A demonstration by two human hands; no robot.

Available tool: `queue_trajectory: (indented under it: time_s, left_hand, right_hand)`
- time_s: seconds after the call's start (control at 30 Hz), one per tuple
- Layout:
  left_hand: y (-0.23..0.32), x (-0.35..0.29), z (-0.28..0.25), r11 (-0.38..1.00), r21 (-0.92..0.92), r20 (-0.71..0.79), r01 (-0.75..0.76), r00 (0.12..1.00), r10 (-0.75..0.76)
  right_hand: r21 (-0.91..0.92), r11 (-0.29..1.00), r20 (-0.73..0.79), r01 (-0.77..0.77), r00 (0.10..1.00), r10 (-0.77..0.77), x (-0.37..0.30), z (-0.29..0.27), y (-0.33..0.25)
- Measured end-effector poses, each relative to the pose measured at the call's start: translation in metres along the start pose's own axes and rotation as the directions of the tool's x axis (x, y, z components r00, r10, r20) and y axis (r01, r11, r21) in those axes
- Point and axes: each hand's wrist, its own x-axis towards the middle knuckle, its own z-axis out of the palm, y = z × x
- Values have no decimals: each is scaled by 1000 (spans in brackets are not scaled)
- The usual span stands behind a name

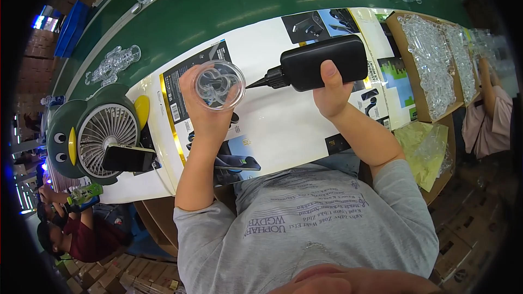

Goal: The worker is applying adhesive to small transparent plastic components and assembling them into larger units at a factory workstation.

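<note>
My left hand [206, 117] is closed round a clear plastic piece [219, 85] with a round rim and curled shapes visible through it. A black squeeze bottle [318, 60] lies sideways in my right hand [333, 95], the thumb on its near side and the other fingers hidden beneath. The bottle's thin pointed nozzle [260, 83] aims left, its tip at or very near the piece's rim; I cannot tell if they touch. Both are held above a white printed sheet [283, 136] covering the table.
On the right stands a cardboard box [406, 60] full of clear plastic pieces. More clear pieces [114, 65] lie on the green table [229, 0]. At left are a green penguin-shaped fan [68, 140] and a phone [128, 159]. A yellow bag [418, 149] lies at right. Other people sit either side.
</note>
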Motion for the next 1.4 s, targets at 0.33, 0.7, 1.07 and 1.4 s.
queue_trajectory:
  time_s: [0.33, 0.7, 1.07, 1.4]
  left_hand:
    - [-1, -1, 0, 1000, -6, 7, -6, 1000, 6]
    - [0, -1, 0, 999, 11, 12, -44, 999, 44]
    - [3, 0, -1, 997, 33, 44, -74, 996, 73]
    - [9, 2, -2, 991, 66, 67, -115, 992, 111]
  right_hand:
    - [-7, 998, -1, 58, 998, -58, 2, 0, 0]
    - [-2, 998, -46, 57, 997, -57, 4, 0, 0]
    - [-3, 996, -45, 84, 995, -84, 7, 0, -2]
    - [1, 995, -53, 97, 994, -97, 9, 0, -3]
